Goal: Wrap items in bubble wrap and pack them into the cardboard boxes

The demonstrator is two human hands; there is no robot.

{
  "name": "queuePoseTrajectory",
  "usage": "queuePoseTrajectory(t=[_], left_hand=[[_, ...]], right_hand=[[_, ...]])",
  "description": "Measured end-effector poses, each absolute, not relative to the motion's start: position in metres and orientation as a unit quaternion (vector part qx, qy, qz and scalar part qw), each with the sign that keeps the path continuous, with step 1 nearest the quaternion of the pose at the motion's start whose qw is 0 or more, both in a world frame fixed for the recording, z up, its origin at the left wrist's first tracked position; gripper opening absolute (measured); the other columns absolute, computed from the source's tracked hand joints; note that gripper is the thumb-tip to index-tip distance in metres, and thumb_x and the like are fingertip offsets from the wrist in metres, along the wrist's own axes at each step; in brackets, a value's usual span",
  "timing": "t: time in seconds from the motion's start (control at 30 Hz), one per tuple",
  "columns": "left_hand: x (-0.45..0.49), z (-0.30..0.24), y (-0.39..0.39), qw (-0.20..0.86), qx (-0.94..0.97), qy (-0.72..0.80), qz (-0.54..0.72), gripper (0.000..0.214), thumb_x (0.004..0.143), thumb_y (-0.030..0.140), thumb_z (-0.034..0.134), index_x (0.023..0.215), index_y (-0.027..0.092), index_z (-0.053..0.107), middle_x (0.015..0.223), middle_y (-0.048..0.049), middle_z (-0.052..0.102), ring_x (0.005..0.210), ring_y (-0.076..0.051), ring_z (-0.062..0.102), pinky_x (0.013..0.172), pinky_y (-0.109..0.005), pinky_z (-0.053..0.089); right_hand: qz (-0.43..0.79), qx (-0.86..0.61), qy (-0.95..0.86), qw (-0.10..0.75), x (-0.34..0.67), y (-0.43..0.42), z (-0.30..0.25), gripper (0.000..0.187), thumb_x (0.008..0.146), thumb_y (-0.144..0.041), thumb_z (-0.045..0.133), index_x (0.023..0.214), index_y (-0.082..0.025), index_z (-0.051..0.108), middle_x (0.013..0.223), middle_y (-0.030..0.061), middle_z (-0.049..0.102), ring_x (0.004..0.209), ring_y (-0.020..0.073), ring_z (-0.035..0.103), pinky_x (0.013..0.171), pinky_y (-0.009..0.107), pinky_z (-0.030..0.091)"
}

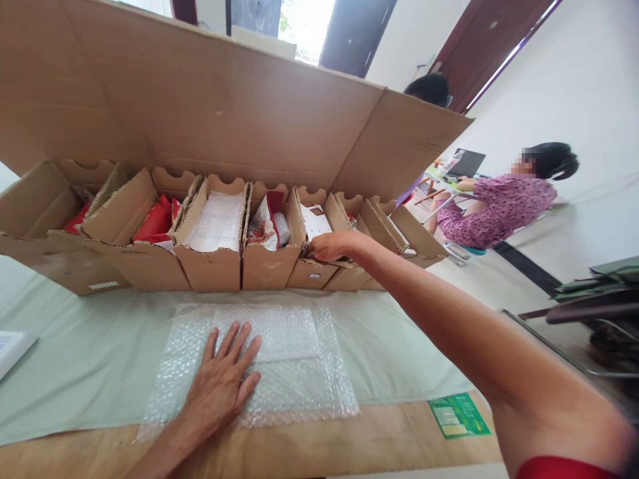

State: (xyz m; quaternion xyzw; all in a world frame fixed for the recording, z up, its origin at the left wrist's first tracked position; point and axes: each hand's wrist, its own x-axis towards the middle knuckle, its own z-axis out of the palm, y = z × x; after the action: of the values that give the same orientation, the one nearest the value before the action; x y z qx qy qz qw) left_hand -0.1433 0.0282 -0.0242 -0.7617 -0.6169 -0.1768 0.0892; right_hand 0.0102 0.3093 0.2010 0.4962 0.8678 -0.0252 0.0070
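My left hand (227, 372) lies flat with spread fingers on a clear bubble wrap sheet (294, 392), which rests on the table cloth. My right hand (327, 246) reaches into one of the open cardboard bins, its fingers curled at the front of a white item (315, 221) standing there. Whether those fingertips pinch anything is hidden. Next to that bin on the left, another bin (269, 269) holds a red and white printed packet (264, 223) and something in clear plastic. Folded bubble wrap (214, 219) fills the bin further left.
Red packets (154, 219) sit in the left bins. A tall cardboard panel (224, 106) rises behind the row. A green printed card (459, 416) lies at the wooden table edge (389, 432); a white box (14, 349) is at far left. A seated person (499, 206) is at right.
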Motion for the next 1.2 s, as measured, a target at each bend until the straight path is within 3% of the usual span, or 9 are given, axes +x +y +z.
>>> queuePoseTrajectory(t=[0.1,0.33,0.43,0.6,0.7,0.87,1.03,1.13,1.2], left_hand=[[-0.143,-0.024,0.028,0.09,-0.763,-0.614,-0.179,0.052,0.093,0.036,0.057,0.145,0.027,0.055,0.157,-0.0098,0.05,0.145,-0.034,0.042,0.123,-0.057,0.012],[-0.14,-0.025,0.029,0.067,-0.744,-0.637,-0.192,0.046,0.096,0.039,0.053,0.141,0.03,0.059,0.155,-0.0071,0.052,0.146,-0.032,0.042,0.123,-0.057,0.015],[-0.142,-0.029,0.03,0.068,-0.757,-0.624,-0.18,0.051,0.094,0.035,0.055,0.145,0.028,0.055,0.156,-0.0095,0.05,0.146,-0.033,0.043,0.123,-0.059,0.017],[-0.142,-0.02,0.026,0.041,-0.723,-0.633,-0.273,0.049,0.095,0.032,0.055,0.144,0.027,0.057,0.159,-0.0111,0.046,0.15,-0.035,0.035,0.123,-0.06,0.018],[-0.135,0.01,0.017,-0.12,-0.63,-0.639,-0.424,0.047,0.097,0.04,0.056,0.143,0.027,0.058,0.162,-0.011,0.041,0.153,-0.035,0.028,0.124,-0.061,0.019],[-0.111,0.069,0.011,-0.619,-0.321,-0.419,-0.582,0.059,0.089,0.063,0.06,0.13,0.02,0.065,0.132,-0.016,0.068,0.123,-0.036,0.064,0.101,-0.054,0.052],[-0.098,0.086,0.017,-0.639,-0.124,-0.367,-0.665,0.042,0.069,0.031,0.081,0.107,0.015,0.074,0.098,-0.0075,0.079,0.105,-0.029,0.072,0.097,-0.039,0.054],[-0.092,0.084,0.014,-0.663,-0.122,-0.347,-0.652,0.048,0.065,0.025,0.075,0.112,0.016,0.073,0.097,-0.0067,0.079,0.105,-0.03,0.072,0.096,-0.041,0.054],[-0.09,0.081,0.011,-0.686,-0.139,-0.337,-0.63,0.053,0.062,0.024,0.071,0.114,0.016,0.072,0.1,-0.0073,0.079,0.107,-0.032,0.071,0.096,-0.043,0.054]], right_hand=[[-0.084,0.443,0.875,0.175,0.012,0.305,0.194,0.02,0.09,-0.017,0.061,0.093,-0.015,0.081,0.099,0.0126,0.08,0.09,0.0221,0.073,0.078,0.032,0.052],[0.001,0.507,0.854,0.116,0.011,0.286,0.237,0.021,0.082,-0.009,0.063,0.093,-0.013,0.08,0.095,0.0136,0.079,0.094,0.0264,0.072,0.08,0.032,0.051],[0.04,0.518,0.854,0.019,0.045,0.262,0.28,0.024,0.089,-0.018,0.055,0.094,-0.016,0.079,0.093,0.0093,0.078,0.089,0.0258,0.07,0.077,0.033,0.051],[-0.022,0.44,0.855,-0.273,0.109,0.183,0.28,0.02,0.093,-0.03,0.054,0.091,-0.022,0.072,0.092,0.0063,0.078,0.081,0.0236,0.071,0.069,0.034,0.052],[-0.003,0.362,0.857,-0.367,0.115,0.14,0.231,0.014,0.095,-0.022,0.056,0.099,-0.026,0.069,0.11,0.0061,0.078,0.096,0.0241,0.073,0.083,0.039,0.055],[0.055,0.143,0.927,-0.343,0.091,0.09,0.147,0.029,0.093,-0.008,0.054,0.109,-0.026,0.069,0.122,0.0065,0.076,0.114,0.0251,0.07,0.09,0.042,0.053],[-0.062,0.135,0.926,-0.348,0.092,0.059,0.119,0.03,0.099,-0.021,0.053,0.127,-0.024,0.064,0.131,0.0103,0.071,0.125,0.0254,0.065,0.101,0.043,0.051],[-0.188,0.301,0.852,-0.384,0.094,0.06,0.119,0.038,0.095,-0.032,0.06,0.133,-0.025,0.06,0.129,0.0123,0.07,0.113,0.0279,0.069,0.09,0.043,0.057],[-0.28,0.344,0.818,-0.367,0.09,0.065,0.119,0.03,0.092,-0.036,0.064,0.12,-0.025,0.067,0.11,0.0075,0.075,0.094,0.0253,0.073,0.079,0.037,0.059]])
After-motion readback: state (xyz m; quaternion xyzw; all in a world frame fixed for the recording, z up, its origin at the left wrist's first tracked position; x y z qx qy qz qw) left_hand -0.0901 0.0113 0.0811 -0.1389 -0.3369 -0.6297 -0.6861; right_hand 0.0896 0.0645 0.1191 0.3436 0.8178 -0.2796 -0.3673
